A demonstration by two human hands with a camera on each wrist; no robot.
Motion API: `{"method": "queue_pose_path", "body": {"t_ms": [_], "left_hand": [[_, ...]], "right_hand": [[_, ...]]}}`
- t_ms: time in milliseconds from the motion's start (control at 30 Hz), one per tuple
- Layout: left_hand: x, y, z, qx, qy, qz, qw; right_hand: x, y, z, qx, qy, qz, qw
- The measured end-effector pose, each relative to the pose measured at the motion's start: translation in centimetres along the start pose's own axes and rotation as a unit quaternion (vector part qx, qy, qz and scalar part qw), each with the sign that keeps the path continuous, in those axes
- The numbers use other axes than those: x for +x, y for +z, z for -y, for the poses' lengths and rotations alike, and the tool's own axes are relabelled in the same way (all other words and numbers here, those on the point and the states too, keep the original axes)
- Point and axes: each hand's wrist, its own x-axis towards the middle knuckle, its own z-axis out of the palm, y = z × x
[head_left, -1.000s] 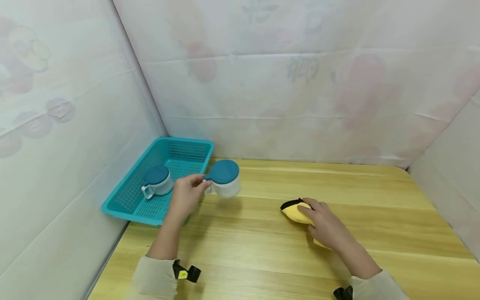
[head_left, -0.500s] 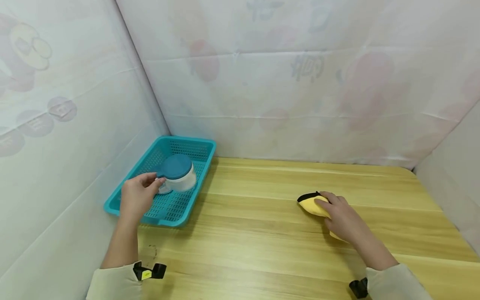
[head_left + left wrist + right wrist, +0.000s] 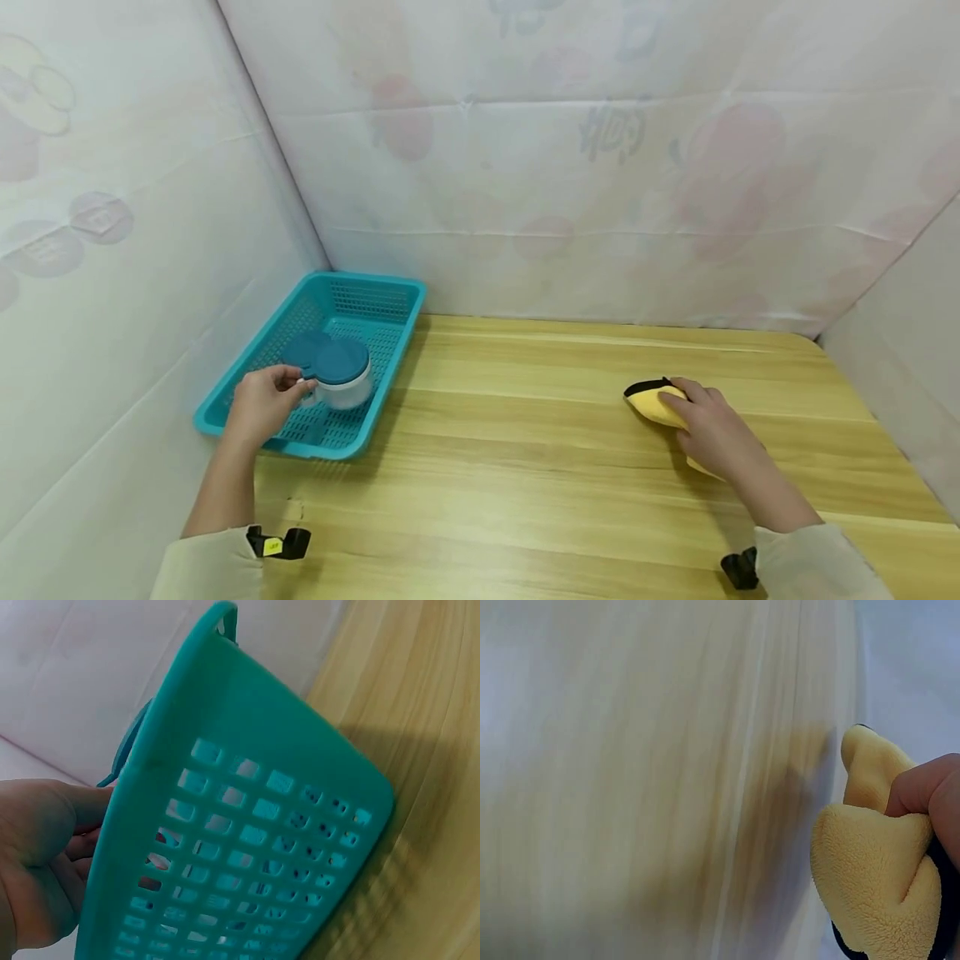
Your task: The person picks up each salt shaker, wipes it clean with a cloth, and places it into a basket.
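Note:
My left hand (image 3: 264, 403) pinches the handle of a white jar with a blue lid (image 3: 342, 362), which is inside the teal basket (image 3: 408, 333). Whether the jar's base touches the basket floor I cannot tell. A second blue-lidded jar (image 3: 302, 347) stands just behind and left of it, partly hidden. In the left wrist view the basket's wall (image 3: 225, 712) covers most of the jars and the fingertips. On the right, my right hand (image 3: 716, 429) grips a bunched yellow cloth (image 3: 870, 877) with black edging, over the wooden table.
The wooden table (image 3: 510, 433) stretches between the two hands. Printed white curtains (image 3: 480, 192) hang along its back and sides. The basket stands in the back left corner, close to the left curtain.
My left hand has carried the jar leftward from above the table into the basket and lowered it beside the other jar. My right hand has moved right with the yellow cloth.

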Motion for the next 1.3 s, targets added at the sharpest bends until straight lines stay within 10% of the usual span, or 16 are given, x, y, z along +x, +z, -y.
{"method": "queue_pose_path", "body": {"t_ms": [1300], "left_hand": [[0.6,0.7,1.2,0.049,0.035,0.135,0.9891]], "right_hand": [[-3.4,-1.4,-7.2,-0.010,0.135,0.084,0.9872]]}}
